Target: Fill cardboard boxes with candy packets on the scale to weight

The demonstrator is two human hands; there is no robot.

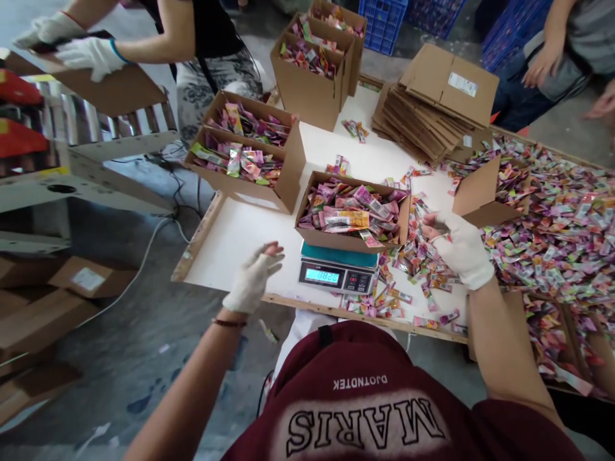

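Observation:
A cardboard box (353,208) filled with small pink, purple and yellow packets sits on a digital scale (339,272) with a lit display. My left hand (254,275), in a white glove with bare fingertips, hovers left of the scale. Its fingers are loosely bent and apart, with nothing in them. To the right of the box, my right hand (464,250) hangs above loose packets (430,282). That glove also leaves the fingertips bare. Its fingers point toward the box and are parted, and I see no packet held in them.
Two full boxes (245,150) stand to the left, more full boxes (312,77) behind. Flattened cartons (437,96) are stacked at the back. A large packet heap (557,218) covers the right side. A gloved co-worker (206,38) handles cardboard by a roller conveyor (96,121).

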